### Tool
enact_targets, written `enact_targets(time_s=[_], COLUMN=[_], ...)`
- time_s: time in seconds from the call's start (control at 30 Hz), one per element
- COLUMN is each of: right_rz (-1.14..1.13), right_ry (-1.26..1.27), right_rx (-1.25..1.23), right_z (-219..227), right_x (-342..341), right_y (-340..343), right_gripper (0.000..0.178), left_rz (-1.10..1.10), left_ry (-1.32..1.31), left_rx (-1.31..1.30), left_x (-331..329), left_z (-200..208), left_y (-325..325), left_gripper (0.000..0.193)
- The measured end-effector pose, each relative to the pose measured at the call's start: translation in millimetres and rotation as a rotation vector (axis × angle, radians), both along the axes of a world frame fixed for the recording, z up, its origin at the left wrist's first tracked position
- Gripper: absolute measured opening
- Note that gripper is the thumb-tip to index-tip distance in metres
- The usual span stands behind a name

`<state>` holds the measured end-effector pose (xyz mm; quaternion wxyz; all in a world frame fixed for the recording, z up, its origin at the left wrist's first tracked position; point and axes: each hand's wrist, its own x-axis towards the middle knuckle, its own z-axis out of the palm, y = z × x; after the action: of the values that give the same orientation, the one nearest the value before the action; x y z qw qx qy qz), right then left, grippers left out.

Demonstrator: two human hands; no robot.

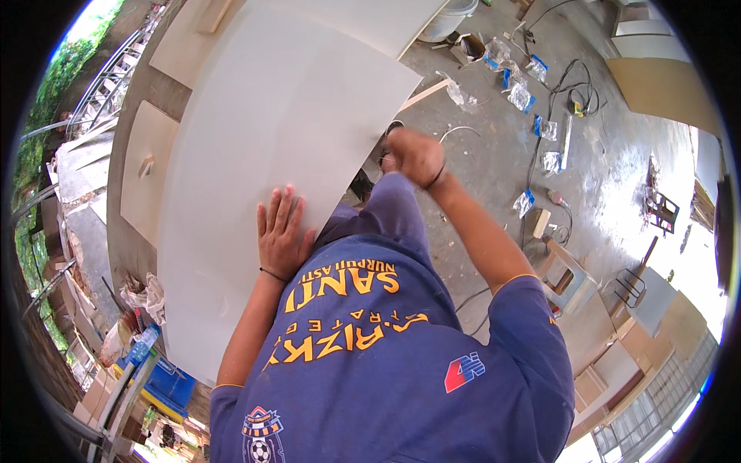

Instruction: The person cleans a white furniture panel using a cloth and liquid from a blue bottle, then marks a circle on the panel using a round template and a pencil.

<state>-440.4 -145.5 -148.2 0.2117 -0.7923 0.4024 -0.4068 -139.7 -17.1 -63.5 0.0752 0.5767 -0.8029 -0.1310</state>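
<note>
Your left hand (284,235) lies palm down on the large pale panel (255,131), near the edge closest to your body, with its fingers stretched out and slightly spread, pointing away from you. Your right hand (415,157) is curled and blurred, just off that same edge, between your body and the panel's far right corner. You can't tell from this view whether it grips anything; a dark object (394,124) shows right beside its knuckles, too hidden to make out.

The panel covers most of the bench (130,258), leaving a strip of the bench bare along its left edge. On that left side you have a smaller board (143,189) partly beside the panel, with a short pale block (147,167) on top of it. Another board (181,48) lies at the bench's far left corner.

To your right, on the concrete floor (494,162), a thin wooden strip (426,94) lies near the panel's far right corner. Farther out, a white bucket (449,21) stands near scattered foil and blue wrappers (521,97), and a dark cable (551,116) runs among them. A pale stool (570,279) is beyond your right elbow.
</note>
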Motion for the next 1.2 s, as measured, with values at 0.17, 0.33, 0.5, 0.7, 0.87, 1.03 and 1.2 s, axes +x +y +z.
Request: enact_targets(time_s=[0.17, 0.33, 0.5, 0.7, 0.87, 1.03, 1.2], right_rz=[-0.616, -0.122, -0.343, -0.459, -0.477, -0.392, -0.395], right_ry=[0.467, 0.285, 0.608, 0.077, -0.465, -0.946, -0.589], right_rx=[0.252, 0.175, 0.366, 0.547, 1.002, 1.284, 0.970], right_z=[12.8, 46.2, 66.4, 63.5, 66.1, 88.6, 59.7], right_x=[-59.2, -1.8, -43.4, -92.5, -69.8, -82.8, -100.5], right_y=[-95.1, -18.5, -80.7, -91.4, -20.8, 0.8, 1.3], right_gripper=[0.007, 0.015, 0.013, 0.023, 0.029, 0.031, 0.024], left_rz=[-0.014, -0.009, 0.002, 0.025, -0.161, -0.110, 0.038], left_ry=[-0.024, -0.020, 0.001, -0.049, -0.099, -0.088, 0.081], left_rx=[0.026, 0.015, 0.065, 0.025, -0.044, -0.136, -0.083], left_x=[-1.4, 2.7, -2.0, -35.5, -112.3, -151.7, -100.2], left_z=[-1.8, -0.5, 8.0, -1.8, -9.1, -17.1, -18.6], left_y=[-2.9, 3.2, -0.5, -13.7, -91.8, -133.4, -69.6], left_gripper=[0.055, 0.058, 0.058, 0.060, 0.063, 0.058, 0.050])
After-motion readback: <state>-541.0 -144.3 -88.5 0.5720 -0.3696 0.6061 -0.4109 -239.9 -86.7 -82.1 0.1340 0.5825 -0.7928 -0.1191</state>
